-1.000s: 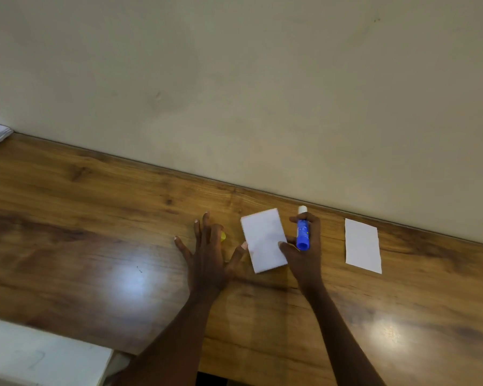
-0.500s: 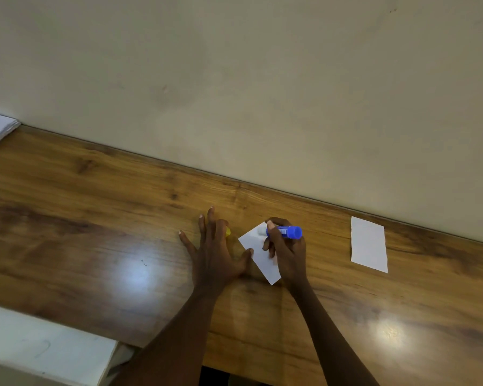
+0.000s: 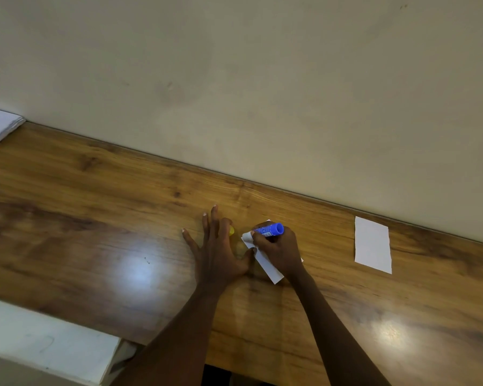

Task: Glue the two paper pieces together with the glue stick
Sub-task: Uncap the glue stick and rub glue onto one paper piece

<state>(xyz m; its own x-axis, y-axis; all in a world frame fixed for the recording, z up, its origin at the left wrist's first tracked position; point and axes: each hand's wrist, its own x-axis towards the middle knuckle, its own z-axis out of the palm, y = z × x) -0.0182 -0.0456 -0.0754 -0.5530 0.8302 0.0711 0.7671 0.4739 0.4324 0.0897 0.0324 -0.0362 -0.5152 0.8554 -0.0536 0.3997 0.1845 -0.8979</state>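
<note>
Wood-grain tabletop [image 3: 95,232] carries everything here, running along a plain wall. A stack of white paper [image 3: 0,126] sits far off at its left end. The second paper piece [image 3: 372,245] lies flat well to my right, untouched. The first paper piece [image 3: 265,264] is under my right hand [image 3: 279,252], whose fingers are wrapped around the blue glue stick [image 3: 271,229], tilted with its tip down at the sheet's far-left corner. My left hand [image 3: 216,252] rests flat with fingers spread wide, holding nothing, thumb at the sheet's edge. A small yellow thing, probably the cap [image 3: 231,231], peeks out beside it. My worry: the thumb alone barely pins this light sheet, so a dragging stroke could skid or crumple it, or smear glue onto the wood.
</note>
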